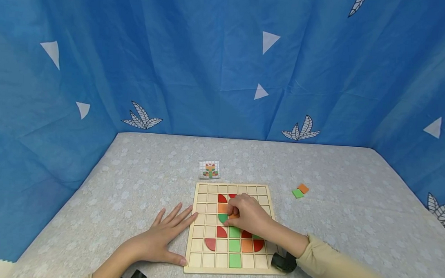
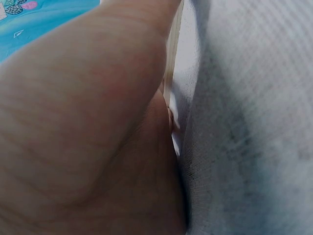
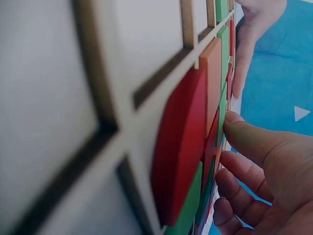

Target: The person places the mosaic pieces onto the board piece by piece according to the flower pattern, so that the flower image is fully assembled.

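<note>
A wooden grid board (image 1: 199,269) lies on the cloth with red, green and orange tiles in several of its squares. My right hand (image 1: 251,215) is over the board's middle, thumb and curled fingers pinching an orange tile (image 1: 233,216) at a square there. Beside it are a dark green quarter-round tile (image 1: 222,218) and a light green tile (image 1: 234,232). In the right wrist view a red quarter-round tile (image 3: 181,152) stands large in front of the hand. My left hand (image 1: 160,237) lies with fingers spread, fingertips and thumb touching the board's left edge.
A small pattern card (image 1: 208,169) lies behind the board. To the right are a loose orange tile (image 1: 303,188) and a loose green tile (image 1: 298,193). A blue curtain (image 1: 210,73) hangs behind the patterned tablecloth (image 1: 151,165).
</note>
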A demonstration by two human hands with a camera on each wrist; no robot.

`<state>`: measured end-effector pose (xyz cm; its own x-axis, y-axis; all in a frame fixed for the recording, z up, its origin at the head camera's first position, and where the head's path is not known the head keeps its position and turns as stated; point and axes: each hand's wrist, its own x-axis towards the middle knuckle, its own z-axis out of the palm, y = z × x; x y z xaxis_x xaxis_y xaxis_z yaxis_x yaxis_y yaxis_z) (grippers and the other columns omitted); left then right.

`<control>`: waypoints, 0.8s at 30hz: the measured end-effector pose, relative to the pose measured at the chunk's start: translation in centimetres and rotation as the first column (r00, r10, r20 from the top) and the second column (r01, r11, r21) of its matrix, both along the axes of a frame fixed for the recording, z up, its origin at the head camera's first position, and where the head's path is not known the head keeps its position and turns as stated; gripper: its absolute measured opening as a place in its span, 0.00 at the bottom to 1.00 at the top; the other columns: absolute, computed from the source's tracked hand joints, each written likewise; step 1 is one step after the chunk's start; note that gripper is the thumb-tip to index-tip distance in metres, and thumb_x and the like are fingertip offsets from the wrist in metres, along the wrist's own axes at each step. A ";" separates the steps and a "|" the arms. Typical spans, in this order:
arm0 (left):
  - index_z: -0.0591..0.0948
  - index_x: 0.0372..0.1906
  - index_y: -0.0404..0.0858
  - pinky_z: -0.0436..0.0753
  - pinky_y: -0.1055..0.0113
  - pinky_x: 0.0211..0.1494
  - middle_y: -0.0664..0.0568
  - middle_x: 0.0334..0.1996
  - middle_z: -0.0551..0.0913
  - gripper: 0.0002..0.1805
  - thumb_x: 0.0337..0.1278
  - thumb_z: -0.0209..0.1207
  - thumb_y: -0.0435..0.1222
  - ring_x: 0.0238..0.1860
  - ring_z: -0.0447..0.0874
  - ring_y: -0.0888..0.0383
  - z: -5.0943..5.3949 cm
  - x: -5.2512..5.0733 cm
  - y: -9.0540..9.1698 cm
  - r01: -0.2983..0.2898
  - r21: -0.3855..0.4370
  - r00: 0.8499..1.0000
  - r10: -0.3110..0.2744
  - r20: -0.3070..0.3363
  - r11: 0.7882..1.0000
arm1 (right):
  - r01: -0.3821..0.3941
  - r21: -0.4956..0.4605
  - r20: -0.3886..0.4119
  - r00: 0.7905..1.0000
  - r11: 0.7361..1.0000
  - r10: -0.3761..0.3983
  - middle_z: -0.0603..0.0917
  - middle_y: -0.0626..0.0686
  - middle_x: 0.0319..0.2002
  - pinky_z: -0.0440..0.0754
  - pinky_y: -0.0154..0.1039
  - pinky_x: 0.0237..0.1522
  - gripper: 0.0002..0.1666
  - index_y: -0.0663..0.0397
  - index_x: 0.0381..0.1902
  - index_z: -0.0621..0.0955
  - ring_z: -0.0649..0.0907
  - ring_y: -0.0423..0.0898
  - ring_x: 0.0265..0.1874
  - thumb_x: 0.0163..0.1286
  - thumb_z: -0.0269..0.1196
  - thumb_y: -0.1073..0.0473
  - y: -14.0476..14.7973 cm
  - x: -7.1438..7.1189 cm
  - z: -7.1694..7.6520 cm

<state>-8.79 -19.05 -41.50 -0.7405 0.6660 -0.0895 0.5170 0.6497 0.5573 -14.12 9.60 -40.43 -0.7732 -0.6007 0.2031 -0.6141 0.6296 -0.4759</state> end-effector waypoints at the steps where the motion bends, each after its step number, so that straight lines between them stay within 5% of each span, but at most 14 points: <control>1: 0.49 0.75 0.47 0.30 0.35 0.60 0.50 0.74 0.41 0.57 0.42 0.59 0.66 0.71 0.29 0.44 0.0 0.0 0.0 -0.001 0.001 1.000 0.001 0.000 1.000 | 0.001 -0.003 0.002 1.000 1.000 -0.001 0.69 0.37 0.17 0.67 0.34 0.26 0.18 0.43 0.20 0.76 0.68 0.38 0.23 0.44 0.77 0.49 0.0 0.0 0.0; 8: 0.49 0.75 0.48 0.31 0.34 0.60 0.51 0.74 0.42 0.57 0.42 0.59 0.66 0.71 0.30 0.44 -0.1 0.0 0.0 -0.003 -0.005 1.000 0.003 -0.005 1.000 | -0.015 -0.049 0.058 0.998 0.999 0.017 0.73 0.41 0.21 0.69 0.34 0.28 0.15 0.46 0.28 0.80 0.69 0.39 0.25 0.47 0.76 0.53 0.1 0.0 0.1; 14: 0.49 0.75 0.48 0.31 0.35 0.61 0.52 0.74 0.41 0.57 0.42 0.59 0.67 0.71 0.29 0.45 -0.1 0.0 0.0 -0.006 -0.012 1.000 0.006 0.003 1.000 | -0.077 -0.106 0.115 0.989 0.991 0.089 0.73 0.34 0.21 0.69 0.36 0.33 0.10 0.46 0.35 0.84 0.71 0.38 0.27 0.53 0.73 0.57 0.1 0.0 -0.2; 24: 0.49 0.75 0.48 0.30 0.35 0.61 0.52 0.74 0.41 0.57 0.41 0.59 0.67 0.71 0.29 0.45 0.1 0.0 0.1 -0.011 -0.019 1.000 0.011 0.014 1.000 | -0.073 -0.103 0.091 0.992 0.992 0.082 0.74 0.31 0.22 0.66 0.39 0.36 0.11 0.44 0.35 0.86 0.70 0.36 0.27 0.51 0.73 0.57 0.1 0.0 -0.3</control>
<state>-8.80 -18.99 -41.41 -0.7464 0.6558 -0.1128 0.5016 0.6659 0.5522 -14.16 9.72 -40.72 -0.7439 -0.6399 0.1926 -0.6080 0.5285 -0.5925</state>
